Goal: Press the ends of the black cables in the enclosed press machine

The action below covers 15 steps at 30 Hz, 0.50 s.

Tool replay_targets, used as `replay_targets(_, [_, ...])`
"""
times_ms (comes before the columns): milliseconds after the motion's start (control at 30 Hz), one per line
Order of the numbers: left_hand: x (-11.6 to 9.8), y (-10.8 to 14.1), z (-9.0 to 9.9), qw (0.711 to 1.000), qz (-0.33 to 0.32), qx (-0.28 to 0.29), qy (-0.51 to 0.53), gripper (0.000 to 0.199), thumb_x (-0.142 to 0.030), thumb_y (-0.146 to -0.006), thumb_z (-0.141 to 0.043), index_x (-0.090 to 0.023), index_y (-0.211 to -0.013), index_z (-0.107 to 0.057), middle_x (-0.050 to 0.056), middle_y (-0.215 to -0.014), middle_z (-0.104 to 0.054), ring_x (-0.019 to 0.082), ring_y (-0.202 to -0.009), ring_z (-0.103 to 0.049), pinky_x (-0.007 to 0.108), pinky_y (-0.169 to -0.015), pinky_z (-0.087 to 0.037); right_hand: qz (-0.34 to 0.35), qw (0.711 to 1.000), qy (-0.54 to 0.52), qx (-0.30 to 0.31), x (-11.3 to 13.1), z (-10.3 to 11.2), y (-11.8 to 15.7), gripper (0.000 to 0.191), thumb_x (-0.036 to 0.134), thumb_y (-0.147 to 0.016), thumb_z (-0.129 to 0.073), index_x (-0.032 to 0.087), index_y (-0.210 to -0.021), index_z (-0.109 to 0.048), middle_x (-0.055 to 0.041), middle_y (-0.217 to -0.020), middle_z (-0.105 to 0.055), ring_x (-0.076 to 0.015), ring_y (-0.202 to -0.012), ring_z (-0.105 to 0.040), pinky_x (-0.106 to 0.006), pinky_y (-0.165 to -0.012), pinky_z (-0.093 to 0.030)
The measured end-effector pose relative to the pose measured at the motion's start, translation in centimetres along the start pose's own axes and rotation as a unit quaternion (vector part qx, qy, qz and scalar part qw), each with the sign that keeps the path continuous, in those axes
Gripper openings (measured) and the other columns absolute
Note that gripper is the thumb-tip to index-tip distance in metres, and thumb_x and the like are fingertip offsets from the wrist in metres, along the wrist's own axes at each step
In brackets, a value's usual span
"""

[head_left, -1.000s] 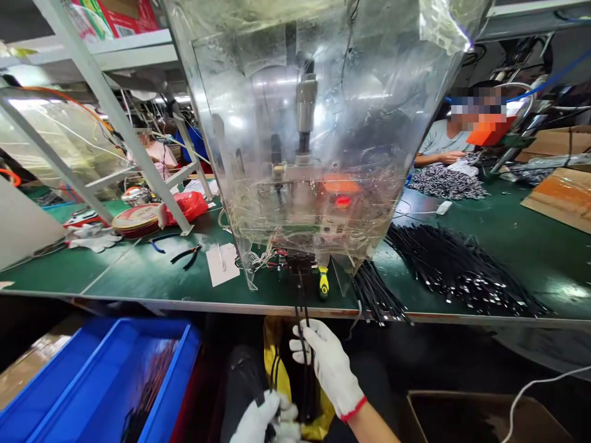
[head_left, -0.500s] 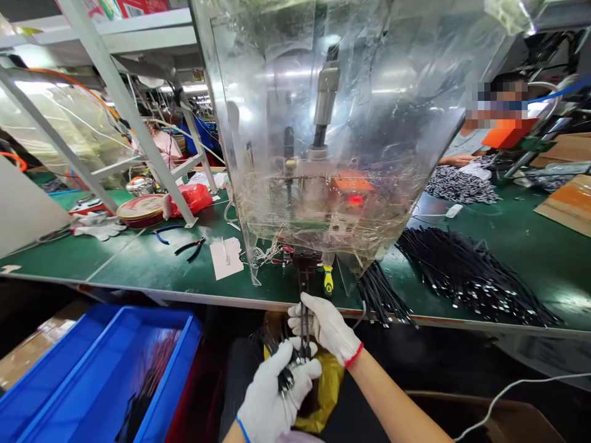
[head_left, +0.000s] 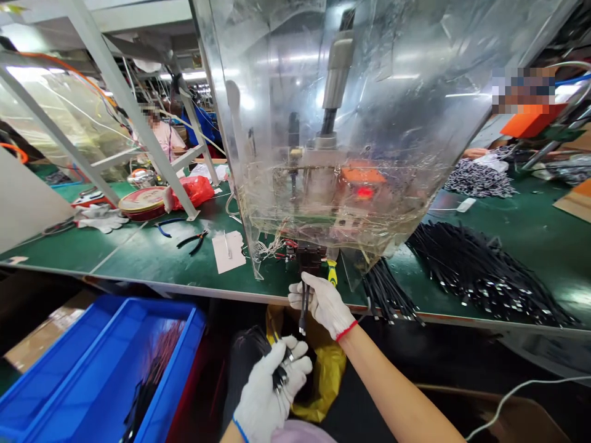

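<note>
My right hand (head_left: 324, 306), in a white glove with a red cuff, pinches a black cable (head_left: 303, 311). The cable's metal-tipped end hangs down, and its upper part reaches the dark fixture (head_left: 311, 257) at the table edge. Lower and to the left, my left hand (head_left: 272, 384), gloved with a blue cuff, is closed around several black cables with metal connectors (head_left: 279, 376). Its palm faces up, and the fingers partly hide the bundle. A gap separates the two hands. Beneath them hangs a yellow bag (head_left: 325, 384).
A clear plastic shield (head_left: 369, 123) covers the machine. Black cables (head_left: 489, 271) lie heaped on the green table (head_left: 124, 252). Pliers (head_left: 192, 242), a yellow-green tool (head_left: 332, 272) and a white card (head_left: 229, 252) rest there. Blue bins (head_left: 106, 375) stand lower left. A person sits at back right.
My left hand has drawn away from the cable held by my right hand. My right hand is slightly higher, nearer the fixture. The camera view has shifted a little.
</note>
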State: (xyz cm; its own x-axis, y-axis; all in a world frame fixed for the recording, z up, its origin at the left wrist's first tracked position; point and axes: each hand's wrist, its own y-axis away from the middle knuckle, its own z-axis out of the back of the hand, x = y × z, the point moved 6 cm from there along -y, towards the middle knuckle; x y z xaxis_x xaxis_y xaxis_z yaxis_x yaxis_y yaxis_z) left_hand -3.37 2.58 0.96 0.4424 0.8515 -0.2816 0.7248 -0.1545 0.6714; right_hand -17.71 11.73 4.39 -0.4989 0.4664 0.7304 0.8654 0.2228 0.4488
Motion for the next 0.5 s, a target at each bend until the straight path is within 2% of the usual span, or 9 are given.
replay_targets(200, [-0.44, 0.12, 0.05, 0.999, 0.004, -0.040, -0.009, 0.015, -0.019, -0.090, -0.056, -0.008, -0.100, -0.057, 0.014, -0.089, -0.069, 0.017, -0.064, -0.069, 0.020, -0.051, -0.056, -0.004, 1.000, -0.010, -0.002, 0.15, -0.04, -0.21, 0.034, 0.029, -0.087, -0.057, 0.011, -0.058, -0.061, -0.0119, -0.067, -0.072, -0.0167, -0.051, -0.067, -0.032, -0.060, -0.059])
replay_targets(400, [-0.26, -0.15, 0.50, 0.999, 0.014, -0.036, -0.023, 0.016, -0.020, -0.089, -0.058, -0.008, -0.101, -0.058, 0.015, -0.092, -0.069, 0.017, -0.065, -0.069, 0.021, -0.051, -0.056, -0.016, 1.000, -0.009, -0.005, -0.14, -0.14, -0.37, 0.034, 0.029, -0.087, -0.057, 0.011, -0.058, -0.060, -0.0114, -0.065, -0.071, -0.0162, -0.050, -0.066, -0.031, -0.059, -0.059])
replay_targets(500, [-0.07, -0.39, 0.82, 0.999, 0.018, -0.030, -0.032, 0.016, -0.020, -0.088, -0.060, -0.008, -0.099, -0.060, 0.012, -0.087, -0.068, 0.013, -0.059, -0.065, 0.018, -0.046, -0.052, -0.011, 1.000, -0.005, -0.006, -0.15, -0.24, -0.60, 0.033, 0.030, -0.087, -0.057, 0.012, -0.060, -0.060, -0.0111, -0.065, -0.071, -0.0158, -0.050, -0.066, -0.030, -0.059, -0.058])
